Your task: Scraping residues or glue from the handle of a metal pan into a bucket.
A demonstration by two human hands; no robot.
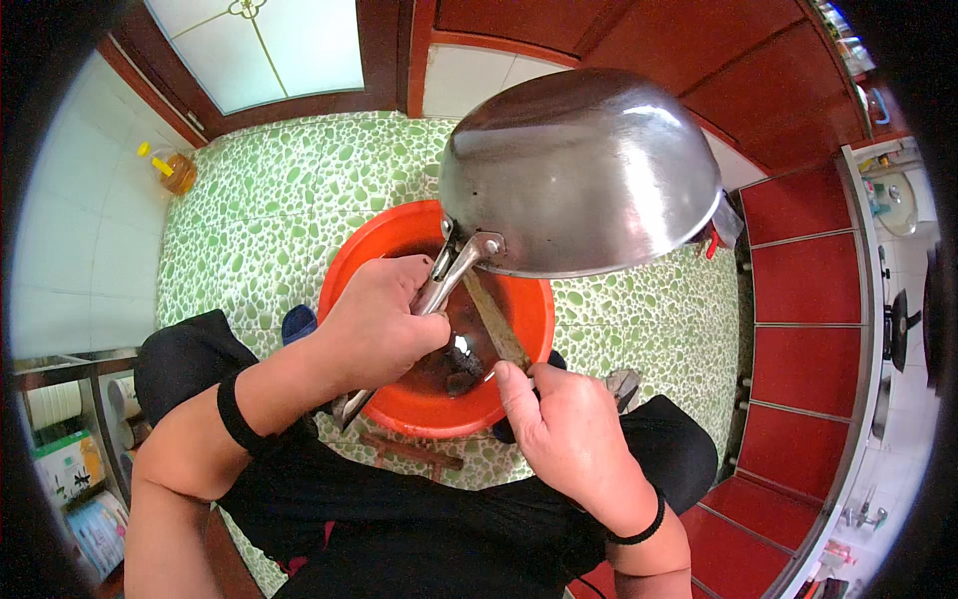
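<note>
My left hand (389,322) is closed around the metal handle of a stainless steel wok (576,172), whose outer side faces me, tilted up over an orange plastic basin (438,423). Dark water (456,359) lies in the basin. A long flat blade-like tool (494,322) is in my right hand (561,419); its far end reaches the wok's rim near the handle joint, where the wok hides the tip. Dark residue marks the handle's rivets.
Green pebble-patterned floor surrounds the basin. A bottle of yellow-brown liquid (177,172) stands by the left wall. Red cabinets (804,284) and a counter run along the right. A shelf with packages (75,464) is at lower left. Part of a low wooden stool (412,451) shows near the basin.
</note>
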